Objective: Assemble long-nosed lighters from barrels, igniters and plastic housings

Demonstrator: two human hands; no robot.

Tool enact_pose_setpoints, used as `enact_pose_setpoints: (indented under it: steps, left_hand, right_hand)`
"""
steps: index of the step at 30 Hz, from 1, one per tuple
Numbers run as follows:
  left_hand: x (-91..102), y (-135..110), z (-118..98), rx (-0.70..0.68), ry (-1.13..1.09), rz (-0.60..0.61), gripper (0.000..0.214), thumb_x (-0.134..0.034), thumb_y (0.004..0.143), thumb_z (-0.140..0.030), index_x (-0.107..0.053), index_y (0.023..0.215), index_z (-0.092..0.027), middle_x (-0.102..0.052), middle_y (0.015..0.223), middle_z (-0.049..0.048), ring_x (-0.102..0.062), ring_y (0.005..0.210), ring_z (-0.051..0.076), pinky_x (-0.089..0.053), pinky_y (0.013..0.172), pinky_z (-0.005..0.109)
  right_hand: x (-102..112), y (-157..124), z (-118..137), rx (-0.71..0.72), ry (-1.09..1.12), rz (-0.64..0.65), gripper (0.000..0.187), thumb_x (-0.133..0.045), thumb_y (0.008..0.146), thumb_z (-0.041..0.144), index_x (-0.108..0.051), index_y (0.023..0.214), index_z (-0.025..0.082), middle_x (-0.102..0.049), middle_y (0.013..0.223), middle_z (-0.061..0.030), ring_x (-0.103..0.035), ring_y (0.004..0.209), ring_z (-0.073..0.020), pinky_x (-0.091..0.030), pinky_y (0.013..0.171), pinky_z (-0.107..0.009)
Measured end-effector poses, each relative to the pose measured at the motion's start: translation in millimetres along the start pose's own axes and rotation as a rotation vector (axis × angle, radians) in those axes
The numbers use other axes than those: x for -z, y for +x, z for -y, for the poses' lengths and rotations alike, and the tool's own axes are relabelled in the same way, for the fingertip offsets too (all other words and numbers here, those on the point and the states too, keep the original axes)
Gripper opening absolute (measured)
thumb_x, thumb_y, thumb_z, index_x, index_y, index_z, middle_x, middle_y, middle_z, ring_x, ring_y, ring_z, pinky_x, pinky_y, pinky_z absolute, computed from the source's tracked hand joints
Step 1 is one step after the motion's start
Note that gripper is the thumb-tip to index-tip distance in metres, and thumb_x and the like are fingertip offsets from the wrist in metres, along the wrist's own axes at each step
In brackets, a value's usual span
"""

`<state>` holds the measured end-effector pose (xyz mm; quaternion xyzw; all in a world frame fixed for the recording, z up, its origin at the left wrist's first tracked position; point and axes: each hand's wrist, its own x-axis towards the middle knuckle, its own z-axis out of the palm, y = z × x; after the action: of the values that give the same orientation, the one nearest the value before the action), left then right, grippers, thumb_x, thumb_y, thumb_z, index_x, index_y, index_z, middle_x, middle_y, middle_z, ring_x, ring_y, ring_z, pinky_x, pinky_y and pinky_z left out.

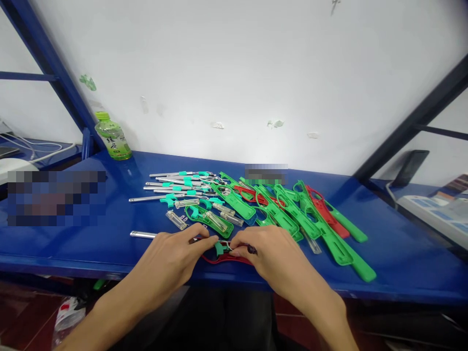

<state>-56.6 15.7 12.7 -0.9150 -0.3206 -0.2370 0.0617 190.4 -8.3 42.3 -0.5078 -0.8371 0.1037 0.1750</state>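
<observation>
My left hand [171, 256] and my right hand [268, 253] meet at the front edge of a blue table [402, 253]. Between them lies a red plastic lighter shell [226, 259] with a teal part [219, 248] on it. My left hand pinches the metal tube [142, 235] that sticks out to the left of it. My right hand's fingertips pinch the shell's right end, where a small dark piece [252, 250] shows. Both hands have their fingers closed.
Behind the hands lie several green shells [329, 236], a few red shells [325, 209], metal tubes with teal tips [171, 187] and clear fuel cells [176, 220]. A green-capped bottle [112, 137] stands at the back left. Blue frame posts flank the table.
</observation>
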Motion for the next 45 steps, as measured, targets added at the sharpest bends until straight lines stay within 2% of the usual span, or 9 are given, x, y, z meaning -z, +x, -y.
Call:
enact_pose_setpoints:
  steps: [3,7,10,14,21,31,37,45]
  left_hand:
    - [-0.2,0.9,2.2,-0.002,-0.035,0.019,0.043,-0.041,0.102,-0.002,-0.072,0.123,-0.023,-0.073,0.106,0.0032,-0.069,0.073,0.016,-0.043,0.055,0.026]
    - [-1.2,2.9,6.1,-0.033,-0.03,-0.01,0.041,-0.043,0.103,-0.003,-0.074,0.119,-0.024,-0.072,0.111,0.0057,-0.066,0.095,0.023,-0.051,0.07,0.03]
    - [-2.6,2.6,9.2,-0.037,-0.083,0.005,0.039,-0.045,0.104,-0.002,-0.073,0.12,-0.023,-0.071,0.117,0.0067,-0.063,0.101,0.024,-0.053,0.08,0.035]
    - [-4.3,1.6,12.3,-0.046,-0.154,0.028,0.041,-0.044,0.104,0.0,-0.07,0.126,-0.023,-0.071,0.116,0.0056,-0.063,0.1,0.022,-0.053,0.083,0.035]
    - [-2.4,2.3,11.1,-0.034,-0.204,-0.037,0.04,-0.041,0.107,-0.002,-0.071,0.125,-0.022,-0.068,0.11,0.0055,-0.062,0.096,0.02,-0.051,0.079,0.03]
    - [-3.5,0.8,10.5,-0.003,-0.241,0.012,0.035,-0.046,0.108,-0.007,-0.071,0.127,-0.023,-0.069,0.108,0.0047,-0.06,0.095,0.02,-0.049,0.079,0.031]
    - [1.3,3.6,8.9,0.007,-0.235,0.037,0.026,-0.051,0.11,-0.015,-0.074,0.118,-0.022,-0.071,0.105,0.0042,-0.064,0.092,0.02,-0.051,0.082,0.032]
    - [3.5,3.3,6.4,0.02,-0.226,0.101,0.035,-0.049,0.107,-0.008,-0.073,0.127,-0.023,-0.073,0.119,0.0059,-0.069,0.105,0.022,-0.056,0.09,0.034]
  right_hand:
    - [4.1,-1.3,3.5,-0.026,0.101,0.003,0.016,-0.076,0.097,0.012,-0.08,0.094,0.028,-0.082,0.093,0.0055,-0.077,0.084,-0.0167,-0.045,0.071,-0.027]
    - [7.4,-2.3,7.9,-0.042,0.093,0.01,0.013,-0.077,0.096,0.015,-0.079,0.094,0.028,-0.082,0.093,0.0057,-0.077,0.083,-0.0184,-0.042,0.068,-0.029]
    - [7.5,-2.4,9.6,-0.045,0.076,0.013,0.014,-0.077,0.096,0.014,-0.079,0.094,0.028,-0.082,0.093,0.006,-0.076,0.081,-0.0187,-0.04,0.066,-0.03]
    - [6.2,-2.0,9.3,-0.047,0.061,0.018,0.013,-0.078,0.097,0.016,-0.079,0.094,0.028,-0.082,0.092,0.0053,-0.077,0.081,-0.0198,-0.039,0.065,-0.031]
    - [4.0,-2.9,6.1,-0.046,0.047,0.007,0.012,-0.077,0.097,0.016,-0.079,0.096,0.028,-0.083,0.094,0.0051,-0.077,0.083,-0.0205,-0.04,0.066,-0.031]
    - [4.0,-2.4,5.6,-0.057,0.033,0.018,0.013,-0.075,0.098,0.016,-0.079,0.097,0.029,-0.083,0.093,0.0063,-0.076,0.082,-0.0195,-0.04,0.066,-0.031]
    - [5.7,-1.9,6.0,-0.06,0.042,0.031,0.011,-0.075,0.099,0.018,-0.08,0.096,0.028,-0.083,0.093,0.0047,-0.077,0.082,-0.0202,-0.041,0.067,-0.032]
    - [5.5,-3.3,5.7,-0.063,0.051,0.048,0.014,-0.072,0.1,0.017,-0.078,0.095,0.028,-0.082,0.091,0.0053,-0.075,0.079,-0.019,-0.041,0.067,-0.031]
